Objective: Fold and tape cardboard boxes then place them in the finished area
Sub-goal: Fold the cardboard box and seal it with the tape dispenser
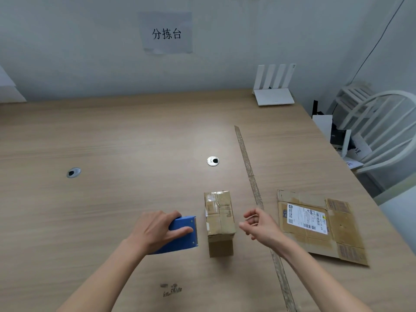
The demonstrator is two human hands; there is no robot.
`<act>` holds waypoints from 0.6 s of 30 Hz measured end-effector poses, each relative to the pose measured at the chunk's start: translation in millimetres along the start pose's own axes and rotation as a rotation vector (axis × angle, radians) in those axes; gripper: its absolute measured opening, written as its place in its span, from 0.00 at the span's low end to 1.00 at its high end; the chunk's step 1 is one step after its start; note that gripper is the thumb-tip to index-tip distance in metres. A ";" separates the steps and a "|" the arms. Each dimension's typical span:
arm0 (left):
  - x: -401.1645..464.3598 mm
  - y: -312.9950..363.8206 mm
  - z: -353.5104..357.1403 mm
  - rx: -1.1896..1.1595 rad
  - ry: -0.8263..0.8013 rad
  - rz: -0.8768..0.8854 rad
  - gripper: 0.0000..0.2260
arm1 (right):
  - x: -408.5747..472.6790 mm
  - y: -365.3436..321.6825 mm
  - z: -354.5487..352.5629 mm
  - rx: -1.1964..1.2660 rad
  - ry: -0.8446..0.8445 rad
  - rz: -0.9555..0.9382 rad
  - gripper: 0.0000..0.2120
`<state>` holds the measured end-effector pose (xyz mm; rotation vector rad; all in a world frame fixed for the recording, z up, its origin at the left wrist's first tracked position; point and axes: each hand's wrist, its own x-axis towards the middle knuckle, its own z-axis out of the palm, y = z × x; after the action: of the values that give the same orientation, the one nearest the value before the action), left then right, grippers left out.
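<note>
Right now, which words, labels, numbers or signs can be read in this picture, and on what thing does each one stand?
"分拣台": on the paper sign stuck on the wall.
Shipping label on the flattened cardboard: printed text and barcodes, too small and blurred to read.
Folded box: faint dark print on its top, not readable.
Papers by the chair: dark marks, too blurred to read.
Smudged marks on the table near its front edge: not readable.

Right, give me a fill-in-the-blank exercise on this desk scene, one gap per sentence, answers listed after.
1. The left hand grips a tape dispenser coloured ____.
2. The small taped box stands between the two ____.
3. The flattened cardboard with the shipping label lies to the ____ of the strip of tape that runs across the table.
4. The right hand holds ____.

Answers: blue; hands; right; nothing
</note>
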<state>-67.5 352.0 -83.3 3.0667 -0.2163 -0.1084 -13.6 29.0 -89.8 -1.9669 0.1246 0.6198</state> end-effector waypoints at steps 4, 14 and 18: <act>8.2 1.9 0.1 -0.042 0.000 -0.042 0.37 | 2.8 -0.5 -2.3 0.113 0.006 0.012 0.13; 12.1 7.8 6.2 -0.050 0.017 -0.036 0.36 | 5.4 8.2 0.1 0.179 0.048 0.038 0.14; 12.8 9.2 14.6 -0.041 0.006 -0.039 0.35 | 10.9 14.1 0.5 0.129 0.055 0.050 0.14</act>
<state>-57.3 340.3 -98.0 3.0304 -0.1520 -0.1043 -9.3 24.7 -106.6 -1.8610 0.2424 0.5759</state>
